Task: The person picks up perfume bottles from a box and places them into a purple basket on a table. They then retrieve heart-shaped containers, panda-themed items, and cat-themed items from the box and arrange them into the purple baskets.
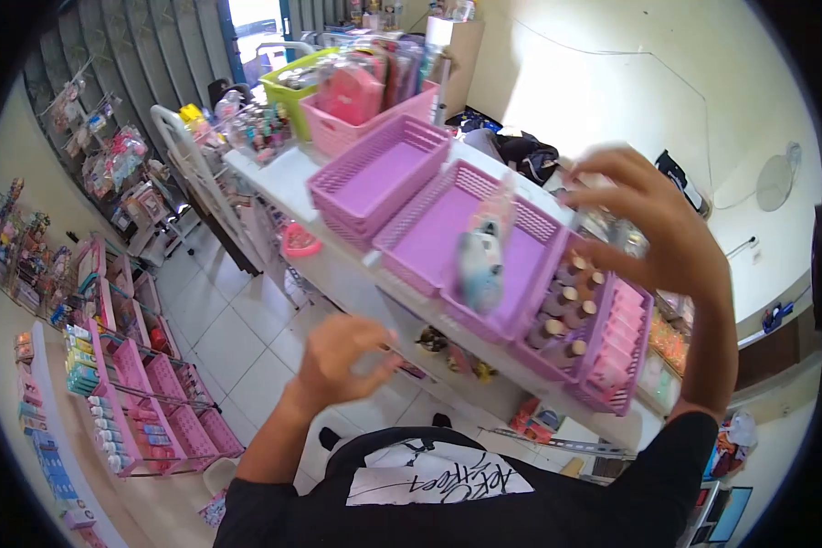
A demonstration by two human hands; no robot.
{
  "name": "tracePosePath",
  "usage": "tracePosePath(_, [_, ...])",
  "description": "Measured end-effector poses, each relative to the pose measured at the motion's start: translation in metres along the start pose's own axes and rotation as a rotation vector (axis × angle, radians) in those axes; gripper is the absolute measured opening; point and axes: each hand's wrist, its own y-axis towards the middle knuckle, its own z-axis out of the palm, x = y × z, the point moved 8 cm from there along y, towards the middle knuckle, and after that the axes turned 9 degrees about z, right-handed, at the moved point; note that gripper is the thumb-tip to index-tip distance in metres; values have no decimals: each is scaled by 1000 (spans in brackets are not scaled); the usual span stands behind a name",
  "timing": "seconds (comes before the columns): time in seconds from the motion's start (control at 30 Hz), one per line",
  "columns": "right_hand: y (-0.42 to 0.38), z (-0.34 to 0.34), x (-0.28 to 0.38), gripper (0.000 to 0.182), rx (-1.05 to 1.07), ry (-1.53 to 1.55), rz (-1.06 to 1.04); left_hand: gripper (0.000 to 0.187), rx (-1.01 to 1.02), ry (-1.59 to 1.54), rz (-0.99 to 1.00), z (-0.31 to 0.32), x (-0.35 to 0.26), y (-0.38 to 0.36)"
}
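My left hand [342, 359] is raised in front of the shelf, thumb and fingers apart with nothing between them. Over the right end of the shelf hangs my right hand [644, 215], fingers spread and curved, holding nothing. Between the two, a purple basket [411, 245] has a small clear-wrapped packet [482, 260] in it, white and teal and blurred. Below my right hand, a purple basket [534, 361] contains several bottles with light caps [569, 294]. Beside it, pink packs [617, 333] fill another purple basket [647, 333].
Left along the shelf [288, 187] stand a purple basket [379, 169], a pink basket [333, 135] of packaged goods and a green basket [288, 91]. A white metal frame [196, 173] rises at its left end. Pink racks [151, 384] with bottles line the left wall.
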Motion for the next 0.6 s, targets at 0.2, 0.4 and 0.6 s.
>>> tracePosePath(0.2, [24,64,177,37,194,421,-197,48,950,102,-673,-24,60,-268])
tracePosePath(0.4, [21,492,192,38,653,1394,623,57,1128,-145,-992,-110,89,-378])
tracePosePath(0.6, [-146,751,229,54,1156,1688,1520,46,301,-497,-1276,-163,206,-489])
